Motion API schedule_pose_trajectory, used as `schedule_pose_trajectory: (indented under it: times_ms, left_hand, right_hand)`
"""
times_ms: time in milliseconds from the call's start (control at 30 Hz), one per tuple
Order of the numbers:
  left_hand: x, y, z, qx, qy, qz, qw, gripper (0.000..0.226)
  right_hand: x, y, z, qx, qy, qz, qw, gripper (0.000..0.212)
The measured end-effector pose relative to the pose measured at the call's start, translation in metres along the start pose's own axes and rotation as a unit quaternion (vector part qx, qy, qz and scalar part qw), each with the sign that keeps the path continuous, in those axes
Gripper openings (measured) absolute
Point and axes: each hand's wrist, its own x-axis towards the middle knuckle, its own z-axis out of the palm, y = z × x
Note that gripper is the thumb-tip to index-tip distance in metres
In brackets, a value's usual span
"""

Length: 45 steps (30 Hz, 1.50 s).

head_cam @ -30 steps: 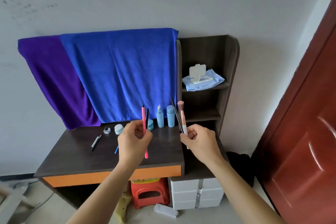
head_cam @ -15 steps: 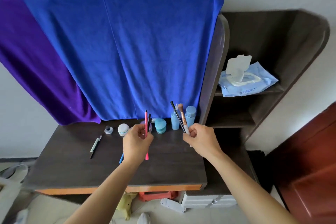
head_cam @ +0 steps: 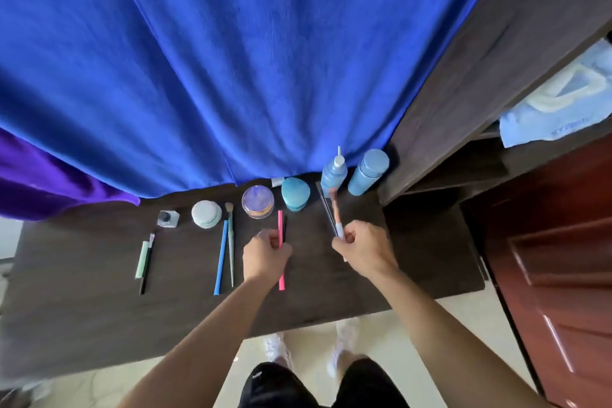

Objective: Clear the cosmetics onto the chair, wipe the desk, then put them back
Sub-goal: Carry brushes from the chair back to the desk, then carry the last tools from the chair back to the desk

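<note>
Head has come forward and tipped down. Both hands, earlier raised short of the desk [head_cam: 82, 291], now hang over its top. Jar [head_cam: 257, 201] beyond left hand [head_cam: 265, 258] now uncovered; blue stick [head_cam: 221, 258] to its left shows whole. Brush [head_cam: 334, 205] in right hand [head_cam: 362, 250] now blurred at the head. Shoes [head_cam: 276, 346] now visible below the wrists.

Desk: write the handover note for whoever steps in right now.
Left hand: grips a pink pen and a black pen over the desk.
Right hand: grips two brushes.
On the desk: bottles, compact, jars, four sticks lying flat.
Done: cannot tell if the desk is wiped; chair not in view.
Left: probably set the held pieces down, or clear everything, depending on the stage.
</note>
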Motion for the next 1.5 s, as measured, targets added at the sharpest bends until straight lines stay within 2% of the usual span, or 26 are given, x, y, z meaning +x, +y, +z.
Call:
schedule_pose_trajectory:
  times_ms: [267,467,567,700,767,867,1033,1167,1333,1500]
  left_hand:
    - [0.034,-0.007,0.028,0.01,0.042,-0.052,0.998,0.009]
    - [0.019,0.003,0.015,0.037,0.078,-0.047,0.995,0.032]
    - [0.001,0.018,-0.009,0.067,0.143,0.021,0.987,0.044]
    - [-0.022,0.043,-0.044,0.147,0.245,0.155,0.946,0.062]
    - [-0.03,0.053,-0.057,0.179,0.269,0.215,0.922,0.066]
    - [-0.035,0.067,-0.066,0.193,0.255,0.284,0.904,0.066]
    - [-0.036,0.08,-0.042,0.205,0.162,0.399,0.879,0.067]
    - [-0.057,0.092,0.0,0.21,0.059,0.505,0.835,0.064]
    - [-0.134,0.126,0.065,0.193,-0.061,0.619,0.759,0.064]
    - [-0.257,0.159,0.133,0.15,-0.128,0.745,0.638,0.062]
  right_hand:
    - [0.046,0.01,0.043,-0.014,-0.026,-0.022,0.999,0.019]
    - [0.044,0.017,0.021,-0.031,-0.039,-0.069,0.996,0.044]
    - [0.037,0.011,-0.01,-0.061,0.013,-0.139,0.988,0.044]
    - [0.026,-0.003,-0.05,-0.083,0.122,-0.228,0.962,0.042]
    - [0.019,-0.007,-0.063,-0.085,0.164,-0.252,0.95,0.041]
    - [0.002,-0.004,-0.076,-0.106,0.207,-0.254,0.939,0.046]
    - [-0.052,0.031,-0.081,-0.126,0.288,-0.191,0.93,0.055]
    - [-0.122,0.085,-0.072,-0.172,0.357,-0.057,0.917,0.064]
    - [-0.245,0.148,-0.071,-0.16,0.448,0.13,0.87,0.067]
    - [-0.387,0.206,-0.07,-0.124,0.527,0.27,0.796,0.07]
